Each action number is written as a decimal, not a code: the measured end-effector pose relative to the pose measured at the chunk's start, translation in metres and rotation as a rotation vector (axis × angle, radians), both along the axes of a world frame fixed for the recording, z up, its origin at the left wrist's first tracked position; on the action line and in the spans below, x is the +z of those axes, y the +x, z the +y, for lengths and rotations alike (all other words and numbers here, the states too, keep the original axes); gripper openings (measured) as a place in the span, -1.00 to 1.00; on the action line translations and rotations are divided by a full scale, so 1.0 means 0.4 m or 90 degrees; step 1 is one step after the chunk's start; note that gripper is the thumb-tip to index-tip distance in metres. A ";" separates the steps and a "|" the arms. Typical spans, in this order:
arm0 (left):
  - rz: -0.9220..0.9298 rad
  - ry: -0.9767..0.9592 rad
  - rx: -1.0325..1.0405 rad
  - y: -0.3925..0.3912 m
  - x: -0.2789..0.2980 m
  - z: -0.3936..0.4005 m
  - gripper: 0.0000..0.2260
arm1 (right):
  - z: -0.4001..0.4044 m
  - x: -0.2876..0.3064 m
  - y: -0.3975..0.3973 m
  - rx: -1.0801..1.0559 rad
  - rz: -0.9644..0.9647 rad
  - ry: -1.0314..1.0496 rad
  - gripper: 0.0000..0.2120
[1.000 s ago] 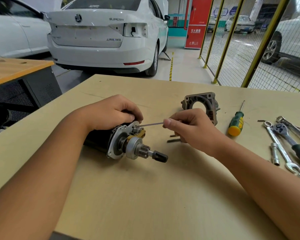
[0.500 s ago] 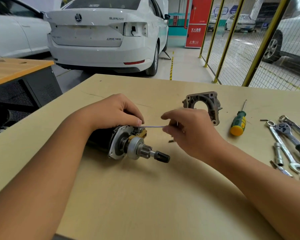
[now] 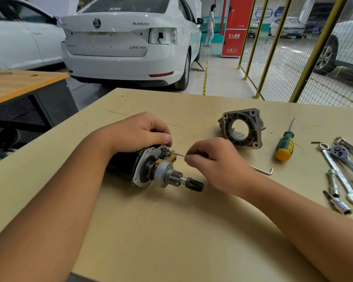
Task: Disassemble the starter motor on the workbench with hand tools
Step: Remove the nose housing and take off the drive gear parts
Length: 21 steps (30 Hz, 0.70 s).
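Starter motor is lying mid-frame on the worktop. Left hand is curled over its body, right hand is pinching a thin long bolt sticking out of the end plate.

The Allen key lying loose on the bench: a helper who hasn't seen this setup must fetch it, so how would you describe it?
Start at the grey cast housing standing on the wooden workbench, then look nearer, just right of the right hand. The Allen key lies flat there. It is a thin bare L-shaped rod, unlike the green-and-yellow screwdriver beyond it.
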<state>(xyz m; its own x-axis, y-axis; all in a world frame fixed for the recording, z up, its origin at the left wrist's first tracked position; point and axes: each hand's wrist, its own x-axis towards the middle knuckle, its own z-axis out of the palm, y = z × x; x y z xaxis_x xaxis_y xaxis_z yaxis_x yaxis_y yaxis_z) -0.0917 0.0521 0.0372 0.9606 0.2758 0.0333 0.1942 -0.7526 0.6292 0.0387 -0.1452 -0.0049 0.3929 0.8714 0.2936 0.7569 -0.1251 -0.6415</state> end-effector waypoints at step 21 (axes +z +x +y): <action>0.045 -0.069 -0.131 0.011 0.016 -0.001 -0.82 | -0.017 0.036 -0.037 0.032 -0.262 0.057 -0.76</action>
<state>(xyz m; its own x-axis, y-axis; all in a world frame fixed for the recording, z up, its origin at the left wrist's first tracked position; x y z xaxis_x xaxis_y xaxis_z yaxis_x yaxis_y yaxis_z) -0.0875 0.0516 0.0435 0.9959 0.0720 -0.0556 0.0903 -0.7092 0.6992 0.0237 -0.1520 0.0097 0.1850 0.8500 0.4932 0.9558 -0.0390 -0.2913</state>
